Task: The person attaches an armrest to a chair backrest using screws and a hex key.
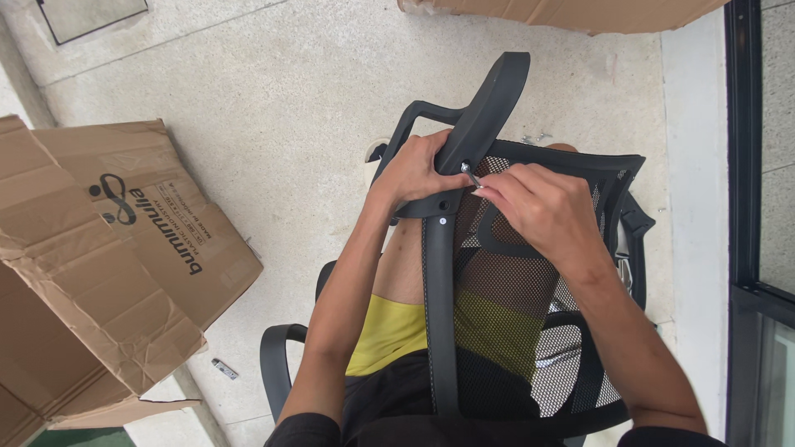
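Now the left hand (416, 171) grips the black armrest (484, 108); the right hand (538, 207) pinches a screw (469, 173). Tilted, it could cross-thread or drop.

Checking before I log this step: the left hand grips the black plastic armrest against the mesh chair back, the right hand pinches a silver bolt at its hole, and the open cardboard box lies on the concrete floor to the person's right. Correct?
Not quite. The head view shows the open brown cardboard box on the person's left, not right. The rest holds: the left hand grips the black plastic armrest against the black mesh chair back, and the right hand pinches the small silver bolt at its hole.
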